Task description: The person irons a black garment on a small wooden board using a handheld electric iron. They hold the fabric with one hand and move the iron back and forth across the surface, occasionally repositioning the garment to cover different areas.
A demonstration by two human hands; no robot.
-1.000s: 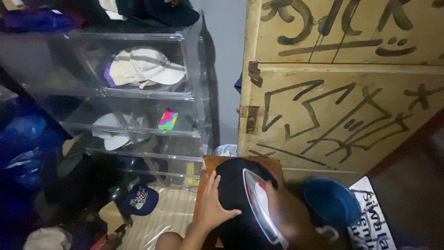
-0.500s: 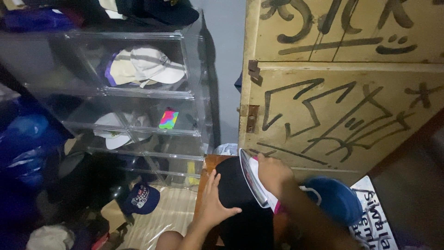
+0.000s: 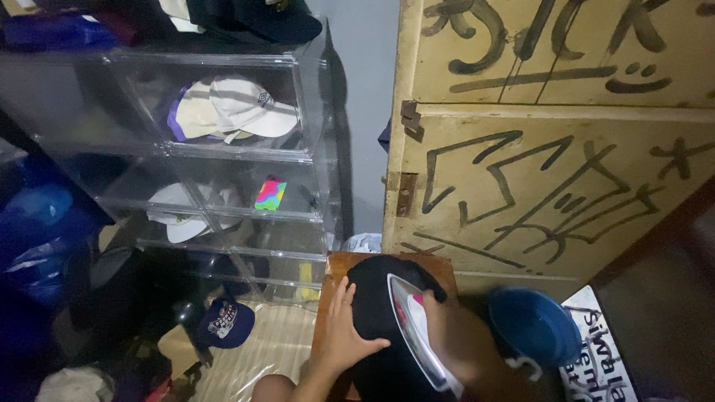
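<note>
The black cap (image 3: 380,313) sat on the small wooden worktop (image 3: 333,286), left hand (image 3: 344,335) spread flat on its soft crown, right hand (image 3: 447,331) gripping the stiff brim, probably the better hold since it looked light and floppy.

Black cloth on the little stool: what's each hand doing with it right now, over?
Left hand flat on black cloth, pinning it. Right hand on clothes iron, tilted on edge over cloth. Blue cap close beside right hand.
</note>
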